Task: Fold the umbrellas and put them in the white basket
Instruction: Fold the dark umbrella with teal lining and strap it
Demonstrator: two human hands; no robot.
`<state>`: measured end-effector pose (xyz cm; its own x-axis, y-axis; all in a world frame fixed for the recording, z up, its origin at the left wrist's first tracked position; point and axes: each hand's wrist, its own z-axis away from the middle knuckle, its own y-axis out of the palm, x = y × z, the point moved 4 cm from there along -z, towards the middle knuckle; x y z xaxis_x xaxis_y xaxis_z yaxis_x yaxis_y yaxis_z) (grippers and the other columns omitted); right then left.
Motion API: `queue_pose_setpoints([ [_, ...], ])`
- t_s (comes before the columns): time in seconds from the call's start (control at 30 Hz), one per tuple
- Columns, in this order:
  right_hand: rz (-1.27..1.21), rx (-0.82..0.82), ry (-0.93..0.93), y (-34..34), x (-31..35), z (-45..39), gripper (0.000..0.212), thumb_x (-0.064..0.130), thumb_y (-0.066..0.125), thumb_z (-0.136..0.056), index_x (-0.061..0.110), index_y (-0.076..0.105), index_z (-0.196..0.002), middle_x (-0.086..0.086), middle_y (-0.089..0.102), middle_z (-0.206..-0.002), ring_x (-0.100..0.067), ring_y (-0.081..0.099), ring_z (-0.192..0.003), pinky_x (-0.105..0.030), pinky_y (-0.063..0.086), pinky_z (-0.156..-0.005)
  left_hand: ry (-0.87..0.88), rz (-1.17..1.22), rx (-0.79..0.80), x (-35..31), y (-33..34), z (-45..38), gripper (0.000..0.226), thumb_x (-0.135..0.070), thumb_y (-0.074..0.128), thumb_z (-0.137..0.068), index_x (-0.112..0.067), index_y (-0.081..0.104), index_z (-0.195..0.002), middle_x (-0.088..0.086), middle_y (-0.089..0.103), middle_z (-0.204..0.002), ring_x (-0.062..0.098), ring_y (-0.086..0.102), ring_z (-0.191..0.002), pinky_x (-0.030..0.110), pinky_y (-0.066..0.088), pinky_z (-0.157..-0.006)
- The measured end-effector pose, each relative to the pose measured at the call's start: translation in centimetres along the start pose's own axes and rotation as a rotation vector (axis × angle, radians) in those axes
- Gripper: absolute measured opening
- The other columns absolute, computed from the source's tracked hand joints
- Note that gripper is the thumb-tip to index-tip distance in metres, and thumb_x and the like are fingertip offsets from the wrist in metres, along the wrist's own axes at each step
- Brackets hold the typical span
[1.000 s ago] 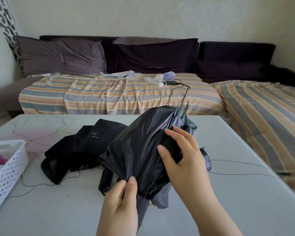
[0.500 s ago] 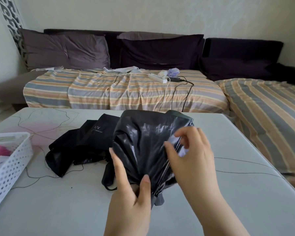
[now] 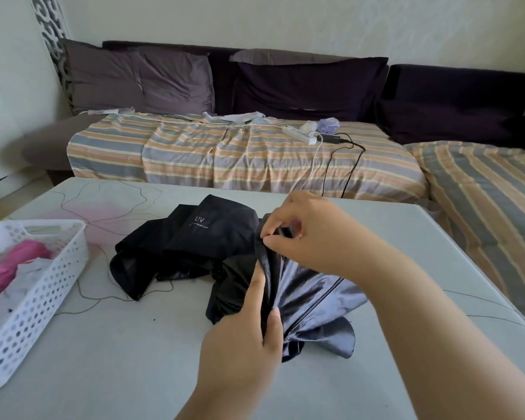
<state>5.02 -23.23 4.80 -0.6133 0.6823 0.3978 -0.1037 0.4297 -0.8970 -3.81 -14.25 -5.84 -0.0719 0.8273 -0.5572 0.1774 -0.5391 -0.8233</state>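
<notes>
your left hand (image 3: 249,322) grips the gathered dark umbrella (image 3: 303,295) over the tabletop (image 3: 134,359), your right hand (image 3: 306,234) pinches its fabric at the top. it is not yet folded. a second black umbrella (image 3: 194,241) lies loose behind it; the white basket (image 3: 40,301) already holds something pink

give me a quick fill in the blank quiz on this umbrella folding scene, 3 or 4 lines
1. Both hands hold the dark umbrella above a ____ table.
2. The white basket sits at the table's ____ edge.
3. Inside the basket lies something ____ in colour.
4. The other black umbrella shows the printed letters ____.

Missing words: grey; left; pink; UV
</notes>
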Motion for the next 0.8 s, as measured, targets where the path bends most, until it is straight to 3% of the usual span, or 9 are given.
queue_pose_setpoints([
  [0.07,0.103,0.036,-0.006,0.2,0.1,-0.7,0.013,0.023,0.060,-0.087,0.026,0.070,-0.095,0.016,0.047,-0.087,-0.003,0.051,-0.074,-0.009,0.042,-0.066,-0.004,-0.063,-0.008,0.4,-0.4,-0.1,0.057,-0.047,0.017,-0.098,-0.047,-0.040,-0.106,-0.006,0.042,-0.057,0.009,0.043,-0.052,0.020,0.036,-0.051],
  [0.17,0.243,0.072,0.049,1.5,0.7,-1.6,0.017,0.017,0.056,-0.085,0.014,0.069,-0.094,0.001,0.056,-0.095,-0.019,0.058,-0.083,-0.034,0.054,-0.075,0.023,-0.136,-0.009,0.9,-0.5,0.0,0.060,-0.046,0.018,-0.098,-0.047,-0.041,-0.111,-0.006,0.042,-0.058,0.008,0.042,-0.053,0.021,0.037,-0.053],
  [0.23,0.299,0.082,0.053,2.4,1.7,-1.9,0.013,0.013,0.052,-0.087,0.011,0.064,-0.083,-0.004,0.056,-0.093,-0.026,0.059,-0.082,-0.035,0.052,-0.068,0.057,-0.159,-0.036,1.3,-0.4,0.0,0.053,-0.048,0.011,-0.096,-0.045,-0.033,-0.124,-0.006,0.042,-0.060,0.008,0.043,-0.055,0.020,0.035,-0.053],
  [0.33,0.251,-0.059,-0.004,3.1,3.2,-1.9,0.013,0.007,0.049,-0.087,0.011,0.061,-0.084,-0.002,0.054,-0.094,-0.024,0.056,-0.081,-0.036,0.051,-0.066,0.003,-0.196,-0.004,2.1,-0.8,-0.3,0.053,-0.047,0.011,-0.096,-0.032,0.014,-0.147,-0.006,0.039,-0.062,0.011,0.042,-0.061,0.022,0.032,-0.053],
  [0.4,0.159,-0.226,-0.087,3.1,3.9,-1.6,0.013,0.002,0.051,-0.082,0.009,0.061,-0.084,-0.001,0.057,-0.091,-0.023,0.055,-0.078,-0.039,0.051,-0.064,-0.019,-0.201,0.032,2.2,-1.4,-0.3,0.021,-0.043,0.022,-0.099,-0.030,0.039,-0.098,-0.003,0.036,-0.060,0.014,0.038,-0.057,0.025,0.028,-0.053],
  [0.47,0.036,-0.354,-0.178,3.4,4.5,-1.4,0.013,-0.005,0.051,-0.073,0.008,0.053,-0.073,-0.004,0.056,-0.079,-0.025,0.051,-0.067,-0.042,0.049,-0.053,-0.015,-0.201,0.018,2.2,-2.2,-0.2,0.033,-0.042,0.025,-0.099,-0.025,0.025,-0.071,0.001,0.035,-0.057,0.015,0.035,-0.052,0.026,0.027,-0.052],
  [0.63,0.154,-0.496,-0.359,5.0,5.9,-1.9,0.027,-0.018,0.051,-0.058,0.006,0.050,-0.070,-0.008,0.051,-0.073,-0.025,0.040,-0.052,-0.036,0.041,-0.035,0.051,-0.138,-0.015,2.6,-2.9,0.2,0.030,-0.044,0.026,-0.098,-0.025,0.040,-0.080,0.003,0.039,-0.055,0.017,0.038,-0.049,0.026,0.032,-0.055],
  [0.73,0.137,-0.319,-0.325,4.9,5.8,-2.4,0.032,-0.016,0.049,-0.071,0.003,0.065,-0.090,-0.008,0.063,-0.085,-0.020,0.055,-0.054,-0.032,0.048,-0.043,0.054,-0.120,-0.037,3.0,-3.2,0.3,0.035,-0.043,0.027,-0.098,-0.024,0.030,-0.069,0.003,0.039,-0.055,0.017,0.037,-0.050,0.025,0.030,-0.053],
  [0.8,0.038,-0.129,-0.273,4.3,5.7,-2.7,0.036,-0.011,0.042,-0.081,0.007,0.067,-0.099,0.001,0.063,-0.082,0.001,0.055,-0.058,-0.014,0.041,-0.050,0.056,-0.142,-0.053,3.3,-3.4,0.3,0.037,-0.043,0.027,-0.098,-0.023,0.026,-0.066,0.003,0.038,-0.056,0.017,0.037,-0.052,0.024,0.026,-0.050],
])
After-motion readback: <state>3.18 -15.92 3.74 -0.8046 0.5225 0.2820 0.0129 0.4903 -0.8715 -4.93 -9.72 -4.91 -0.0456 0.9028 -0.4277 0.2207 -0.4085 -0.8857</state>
